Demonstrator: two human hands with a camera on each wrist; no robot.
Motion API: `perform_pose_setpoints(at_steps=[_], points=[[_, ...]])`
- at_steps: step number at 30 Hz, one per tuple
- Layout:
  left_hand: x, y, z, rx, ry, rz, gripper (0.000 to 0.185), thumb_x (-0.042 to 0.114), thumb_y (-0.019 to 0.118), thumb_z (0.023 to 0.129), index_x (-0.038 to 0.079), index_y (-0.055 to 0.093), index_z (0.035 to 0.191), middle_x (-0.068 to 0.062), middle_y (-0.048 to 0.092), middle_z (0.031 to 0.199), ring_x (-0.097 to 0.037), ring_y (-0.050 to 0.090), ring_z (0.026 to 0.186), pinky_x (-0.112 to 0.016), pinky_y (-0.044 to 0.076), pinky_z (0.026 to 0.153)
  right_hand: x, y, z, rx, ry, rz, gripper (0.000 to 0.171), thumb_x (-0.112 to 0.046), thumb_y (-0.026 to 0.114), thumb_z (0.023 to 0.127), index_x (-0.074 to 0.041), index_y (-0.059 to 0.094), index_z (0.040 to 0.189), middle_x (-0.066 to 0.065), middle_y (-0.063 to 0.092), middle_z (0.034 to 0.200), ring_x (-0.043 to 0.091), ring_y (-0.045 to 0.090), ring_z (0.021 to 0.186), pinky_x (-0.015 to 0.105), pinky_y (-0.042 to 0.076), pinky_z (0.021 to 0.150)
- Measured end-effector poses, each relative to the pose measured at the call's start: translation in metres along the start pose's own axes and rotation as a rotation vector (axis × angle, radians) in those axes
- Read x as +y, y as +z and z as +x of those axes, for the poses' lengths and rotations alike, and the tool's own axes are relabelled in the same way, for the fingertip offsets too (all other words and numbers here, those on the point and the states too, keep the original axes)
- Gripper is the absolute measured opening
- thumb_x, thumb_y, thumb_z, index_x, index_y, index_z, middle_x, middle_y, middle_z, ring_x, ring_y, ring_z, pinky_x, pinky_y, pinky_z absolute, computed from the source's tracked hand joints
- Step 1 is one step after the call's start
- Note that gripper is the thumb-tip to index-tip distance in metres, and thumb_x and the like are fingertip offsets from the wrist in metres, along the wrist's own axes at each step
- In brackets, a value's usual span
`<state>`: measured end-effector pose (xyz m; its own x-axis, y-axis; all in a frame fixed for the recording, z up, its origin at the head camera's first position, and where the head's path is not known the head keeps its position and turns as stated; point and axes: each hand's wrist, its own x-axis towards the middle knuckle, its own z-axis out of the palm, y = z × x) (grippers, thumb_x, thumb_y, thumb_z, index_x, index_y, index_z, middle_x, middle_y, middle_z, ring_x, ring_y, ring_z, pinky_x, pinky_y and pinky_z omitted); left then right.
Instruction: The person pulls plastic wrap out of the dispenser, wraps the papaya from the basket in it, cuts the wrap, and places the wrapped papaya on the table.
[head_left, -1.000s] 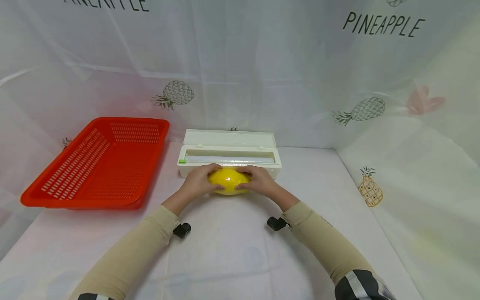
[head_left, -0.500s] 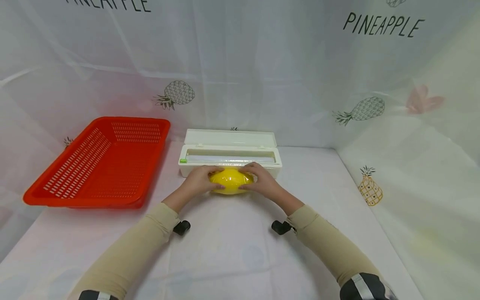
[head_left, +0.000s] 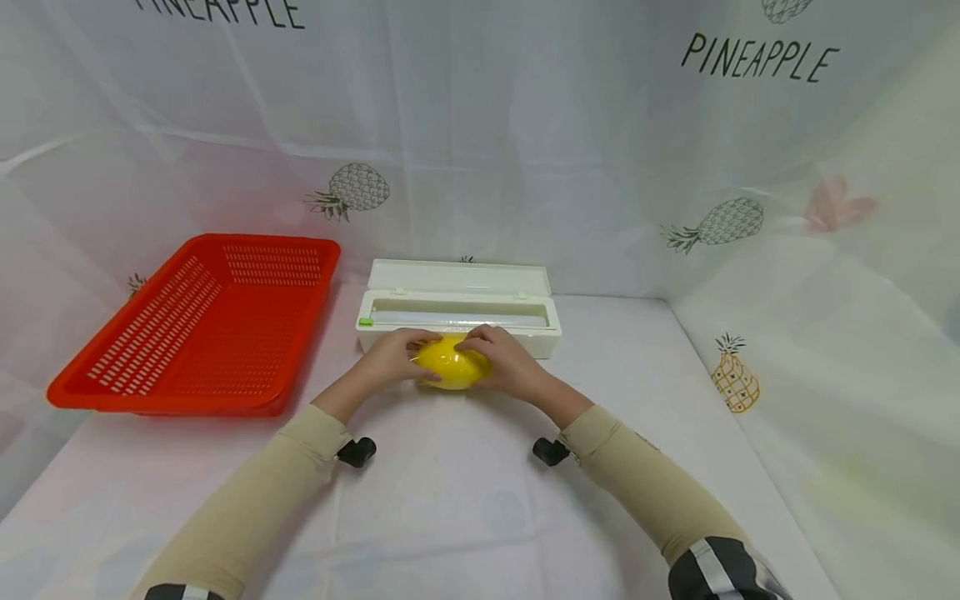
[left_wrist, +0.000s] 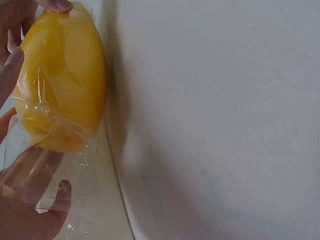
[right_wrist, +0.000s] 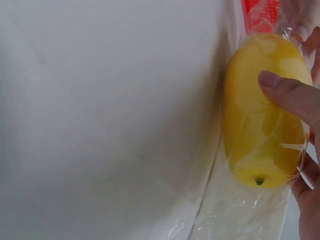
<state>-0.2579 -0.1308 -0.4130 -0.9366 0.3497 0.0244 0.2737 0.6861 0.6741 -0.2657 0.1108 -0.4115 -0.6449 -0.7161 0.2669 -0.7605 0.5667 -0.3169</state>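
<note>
A glossy yellow melon (head_left: 450,365) with a small green stem nub, wrapped in clear cling film (left_wrist: 45,120), lies on its side at the front of the cling film dispenser (head_left: 459,310). My left hand (head_left: 390,360) cups its left end, fingers curled behind and thumb at the front, with loose film over the fingers. From the other side my right hand (head_left: 510,365) grips it. In the right wrist view the thumb (right_wrist: 290,95) presses on the wrapped skin. The right fingers are partly hidden behind the melon.
The white dispenser's lid stands up, showing a film roll; a green slider (head_left: 366,322) sits at its left end. A red perforated basket (head_left: 255,392) stands at the left. Behind hangs a pineapple-print cloth (head_left: 487,167); a white cloth (head_left: 450,517) covers the table.
The melon has shifted slightly left. My right hand has moved left along it, its fingers now farther over the top. The basket and dispenser stay put.
</note>
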Motion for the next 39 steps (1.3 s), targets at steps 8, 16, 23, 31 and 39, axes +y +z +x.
perform_pose_setpoints(at_steps=[8,16,23,31,39], points=[[0.019,0.005,-0.004,0.121,0.088,0.380,0.073,0.048,0.088,0.065,0.022,0.064,0.129,-0.004,0.054,0.129,-0.029,0.047,0.117,-0.051,0.040,0.093,0.000,-0.011,0.003,-0.047,0.037,-0.007,0.062,-0.019,0.089,0.071,-0.009,0.063,0.126,0.006,0.059,0.122,0.025,0.052,0.113,0.038,0.041,0.102],[0.020,0.013,-0.004,0.152,0.101,0.395,0.075,0.040,0.091,0.064,0.020,0.060,0.130,0.000,0.058,0.124,-0.024,0.053,0.113,-0.046,0.037,0.083,0.000,-0.018,0.007,-0.065,0.111,0.069,0.058,-0.023,0.088,0.073,-0.006,0.062,0.123,0.004,0.063,0.120,0.021,0.057,0.108,0.035,0.045,0.097],[0.015,0.016,-0.001,0.142,0.137,0.345,0.077,0.037,0.091,0.065,0.014,0.060,0.132,-0.006,0.060,0.122,-0.028,0.055,0.113,-0.051,0.040,0.091,0.007,-0.017,0.005,-0.073,0.191,0.134,0.057,-0.027,0.086,0.075,-0.008,0.061,0.123,0.003,0.063,0.120,0.018,0.058,0.106,0.033,0.047,0.095],[0.007,0.015,0.000,0.093,0.068,0.315,0.080,0.042,0.090,0.066,0.019,0.058,0.137,-0.009,0.049,0.114,-0.027,0.053,0.094,-0.040,0.046,0.084,0.017,-0.004,0.001,-0.055,0.215,0.206,0.058,-0.038,0.079,0.081,-0.011,0.059,0.129,0.000,0.061,0.126,0.015,0.056,0.111,0.032,0.045,0.098],[0.004,0.016,0.002,0.081,0.073,0.276,0.070,0.039,0.089,0.069,0.016,0.058,0.127,-0.009,0.055,0.109,-0.027,0.054,0.094,-0.043,0.045,0.088,0.019,0.003,-0.001,-0.042,0.235,0.273,0.055,-0.033,0.076,0.086,-0.010,0.058,0.132,0.002,0.060,0.130,0.019,0.055,0.118,0.035,0.041,0.104]])
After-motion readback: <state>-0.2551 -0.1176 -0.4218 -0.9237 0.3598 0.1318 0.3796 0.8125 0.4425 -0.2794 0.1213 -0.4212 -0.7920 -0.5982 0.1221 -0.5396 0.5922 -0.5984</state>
